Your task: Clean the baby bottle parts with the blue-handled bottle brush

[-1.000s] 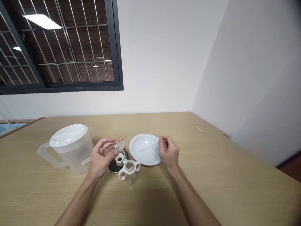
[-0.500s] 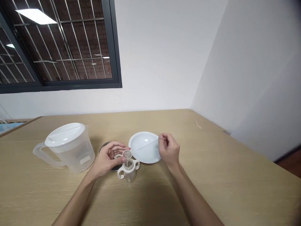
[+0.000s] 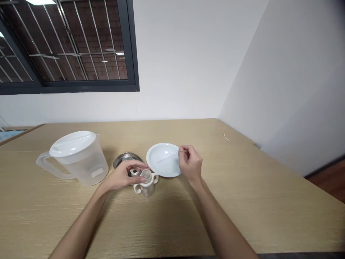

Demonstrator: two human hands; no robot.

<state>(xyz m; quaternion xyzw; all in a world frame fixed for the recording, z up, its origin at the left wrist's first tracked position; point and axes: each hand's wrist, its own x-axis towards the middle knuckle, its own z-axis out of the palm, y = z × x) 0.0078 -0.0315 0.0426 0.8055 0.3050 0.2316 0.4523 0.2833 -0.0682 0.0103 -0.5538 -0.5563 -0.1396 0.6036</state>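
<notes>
A small clear cup [image 3: 148,190] with two white handles stands upright on the table. My left hand [image 3: 126,175] is closed with thumb and fingertips on a small clear round-topped piece [image 3: 146,175] in the cup's mouth; how deep it goes I cannot see. My right hand [image 3: 190,162] is closed in a pinch on a thin straight stick [image 3: 167,157], which points left over a white plate [image 3: 159,168]. Partly behind my left hand, a round metal dish [image 3: 117,160] holds small shiny metal and clear items whose kind I cannot make out.
To the left stands a large translucent pitcher [image 3: 86,165] with a white lid and a handle. A short pale strand [image 3: 226,136] lies on the wooden table [image 3: 242,201] at the far right. A wall [image 3: 183,64] and a barred window [image 3: 81,39] rise behind the table.
The clear round-topped piece in my left hand has come down from above the cup into its mouth. My right hand still holds the stick over the plate. The view has tilted downward.
</notes>
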